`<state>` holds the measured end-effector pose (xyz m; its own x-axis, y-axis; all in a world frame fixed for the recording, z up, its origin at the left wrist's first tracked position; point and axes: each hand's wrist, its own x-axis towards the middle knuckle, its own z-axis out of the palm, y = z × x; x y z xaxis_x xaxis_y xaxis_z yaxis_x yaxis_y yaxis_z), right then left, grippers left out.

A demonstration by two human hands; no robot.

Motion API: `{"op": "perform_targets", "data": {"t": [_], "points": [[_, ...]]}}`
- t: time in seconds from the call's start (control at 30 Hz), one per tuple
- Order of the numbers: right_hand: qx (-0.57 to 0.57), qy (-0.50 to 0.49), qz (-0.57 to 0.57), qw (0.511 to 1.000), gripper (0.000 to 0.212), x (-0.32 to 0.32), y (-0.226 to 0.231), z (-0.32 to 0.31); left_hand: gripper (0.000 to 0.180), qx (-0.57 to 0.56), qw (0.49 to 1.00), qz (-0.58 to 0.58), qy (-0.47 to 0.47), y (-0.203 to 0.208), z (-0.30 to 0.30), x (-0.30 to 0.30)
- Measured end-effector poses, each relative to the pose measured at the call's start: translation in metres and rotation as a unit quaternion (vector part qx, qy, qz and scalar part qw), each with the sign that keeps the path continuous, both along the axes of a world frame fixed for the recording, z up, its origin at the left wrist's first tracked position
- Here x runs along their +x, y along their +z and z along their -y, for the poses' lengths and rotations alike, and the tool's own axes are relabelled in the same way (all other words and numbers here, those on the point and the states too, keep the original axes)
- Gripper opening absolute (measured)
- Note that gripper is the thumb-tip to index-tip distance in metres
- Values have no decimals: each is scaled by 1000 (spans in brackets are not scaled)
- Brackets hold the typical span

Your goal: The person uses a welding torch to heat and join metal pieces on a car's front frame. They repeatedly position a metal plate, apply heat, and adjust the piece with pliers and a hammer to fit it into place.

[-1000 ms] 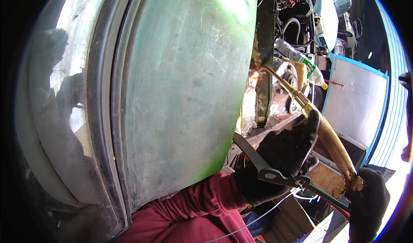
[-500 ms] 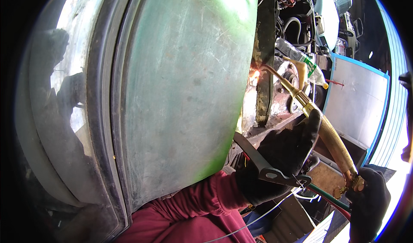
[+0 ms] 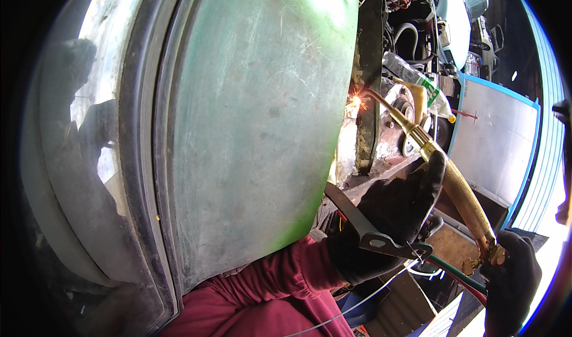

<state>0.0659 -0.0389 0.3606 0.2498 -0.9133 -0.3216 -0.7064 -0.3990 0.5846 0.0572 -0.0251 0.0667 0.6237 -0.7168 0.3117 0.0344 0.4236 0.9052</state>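
Note:
A brass welding torch slants up to the left, its bent tip beside a bright, sparking spot on a metal strip. My right hand, in a black glove, is closed around the torch's rear end by the valve knobs. My left hand, also in a black glove, rests against the torch body with one long finger along it; its other fingers curl, partly hidden. A dark metal bracket crosses in front of the left wrist. Green and red hoses run to the torch's rear.
A large worn green car panel fills the left and middle, beside a dark-edged window. Past the strip are engine parts, cables and a plastic bottle. A blue-edged pale panel stands right. A thin wire crosses below.
The sparks at the torch tip have spread into a wider burst. Both hands and the torch have stayed almost in place.

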Motion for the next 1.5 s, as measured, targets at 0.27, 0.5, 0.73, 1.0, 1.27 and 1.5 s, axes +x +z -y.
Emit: {"op": "perform_targets", "data": {"t": [0.27,0.5,0.73,1.0,1.27,1.5], "points": [[33,79,5,996,44,-4,0,3,102,5,1000,-8,-30,2,-2,2],[10,48,-9,999,40,3,-1,2,105,26,995,-12,-96,3,-6,5],[-17,14,-17,1000,41,4,-2,0,97,12,999,-4,-30,2,-1,3],[-11,45,-10,999,39,4,-2,0,98,11,1000,4,-27,0,-3,1],[-13,47,-30,998,38,8,0,-2,95,35,998,34,-32,1,-7,4],[-54,-48,109,991,48,-13,-8,9,95,25,999,29,-31,1,-7,5]]}}
